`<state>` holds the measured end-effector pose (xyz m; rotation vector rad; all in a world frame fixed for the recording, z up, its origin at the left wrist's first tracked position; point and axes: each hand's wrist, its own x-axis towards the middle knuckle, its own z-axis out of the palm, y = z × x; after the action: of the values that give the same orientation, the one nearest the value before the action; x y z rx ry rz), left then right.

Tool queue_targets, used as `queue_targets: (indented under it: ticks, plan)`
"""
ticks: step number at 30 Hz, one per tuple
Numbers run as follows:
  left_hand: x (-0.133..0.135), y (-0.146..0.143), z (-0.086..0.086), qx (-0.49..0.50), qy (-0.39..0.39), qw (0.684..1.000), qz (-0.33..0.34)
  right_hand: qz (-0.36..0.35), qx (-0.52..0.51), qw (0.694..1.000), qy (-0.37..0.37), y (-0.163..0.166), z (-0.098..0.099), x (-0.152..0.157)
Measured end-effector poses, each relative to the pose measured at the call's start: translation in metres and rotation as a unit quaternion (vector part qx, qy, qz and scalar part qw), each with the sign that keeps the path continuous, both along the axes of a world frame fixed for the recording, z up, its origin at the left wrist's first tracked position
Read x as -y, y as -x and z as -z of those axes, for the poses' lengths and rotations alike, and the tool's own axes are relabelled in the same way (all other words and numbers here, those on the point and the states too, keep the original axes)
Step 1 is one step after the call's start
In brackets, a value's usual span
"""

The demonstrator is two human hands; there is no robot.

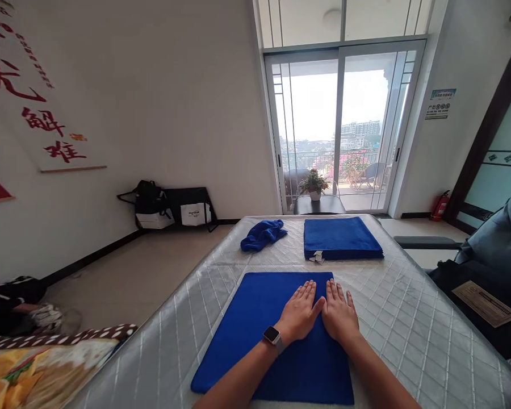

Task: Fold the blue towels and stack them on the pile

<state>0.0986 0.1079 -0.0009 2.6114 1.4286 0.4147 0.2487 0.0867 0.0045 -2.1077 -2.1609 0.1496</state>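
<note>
A blue towel (247, 324) lies spread flat on the quilted silver table cover (409, 318) in front of me. My left hand (300, 312) rests palm down on it with fingers stretched out, a smartwatch on its wrist. My right hand (339, 313) lies flat beside it, thumbs touching, fingers pointing away from me. Neither hand holds anything. Farther back, a folded stack of blue towels (340, 237) sits right of centre, with a white tag at its front edge. A crumpled blue towel (263, 234) lies to its left.
Black and white bags (170, 207) stand against the left wall. A potted plant (314, 184) sits on a dark stand before the glass balcony door. A red fire extinguisher (440, 205) is at the right wall. A dark chair (485, 267) stands right of the table.
</note>
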Motion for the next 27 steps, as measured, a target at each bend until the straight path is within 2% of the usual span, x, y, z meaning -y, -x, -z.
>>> queue_targets:
  ticks: [4, 7, 11, 14, 18, 27]
  plan:
    - [-0.003, 0.042, 0.007, -0.026, -0.028, 0.999, -0.033, 0.011, -0.021, 1.000, 0.000, 0.002, -0.001, -0.001]
    - [-0.007, 0.085, 0.011, -0.047, -0.038, 0.996, -0.070, 0.014, -0.024, 1.000, -0.004, 0.002, 0.000, -0.001]
    - [-0.014, 0.144, 0.011, -0.060, -0.023, 0.989, -0.133, 0.017, -0.007, 1.000, -0.003, 0.003, 0.002, -0.002]
    - [-0.017, 0.173, 0.011, -0.049, -0.010, 0.984, -0.174, 0.018, 0.012, 1.000, 0.001, 0.003, 0.002, -0.002]
    - [-0.020, 0.185, 0.015, -0.019, -0.020, 0.982, -0.189, 0.021, 0.024, 0.999, 0.011, 0.004, -0.001, -0.001]
    - [-0.018, 0.180, 0.015, 0.003, -0.030, 0.979, -0.200, 0.012, 0.044, 0.999, 0.018, 0.003, -0.009, -0.009]
